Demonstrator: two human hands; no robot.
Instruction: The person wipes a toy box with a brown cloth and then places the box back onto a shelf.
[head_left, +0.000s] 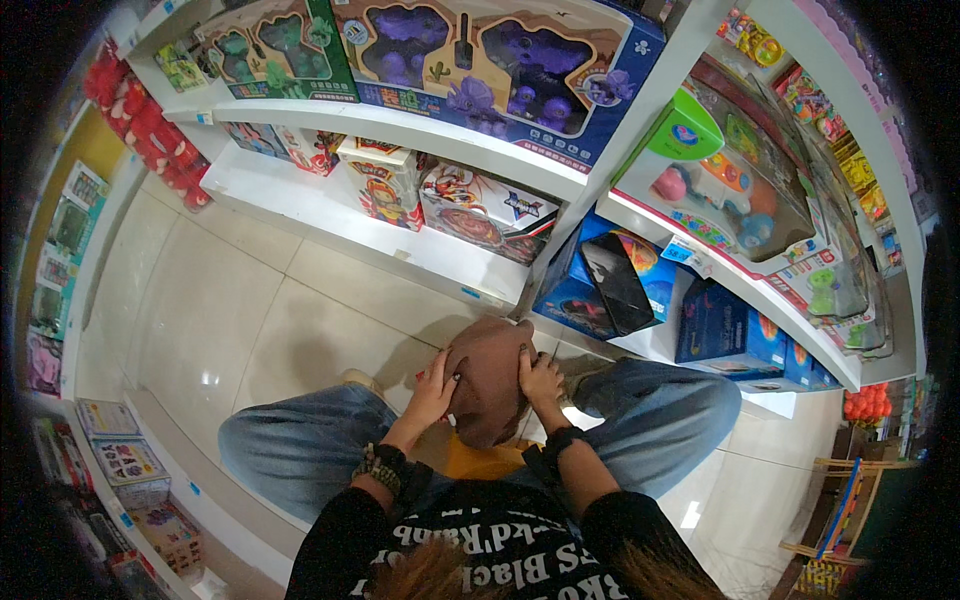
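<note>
Between my knees, both hands press on a soft brown thing (487, 375), possibly cloth or a bag; its exact kind I cannot tell. My left hand (433, 390) lies along its left side, thumb on the surface. A bit of something red and white shows beneath that hand, mostly hidden. On the opposite side, my right hand (541, 379) rests with fingers spread against the brown surface. A yellow seat (484, 459) shows under me. Ahead to the right, a black smartphone (616, 283) leans on a blue box (571, 259) on the lowest shelf.
White shelves (360, 232) with boxed toys curve around the front. A large purple dinosaur toy box (495, 71) stands above. Toy packs, including a green-topped one (675, 135), fill the right shelf. More boxes (131, 457) line the left. Red plush items (146, 127) hang at far left.
</note>
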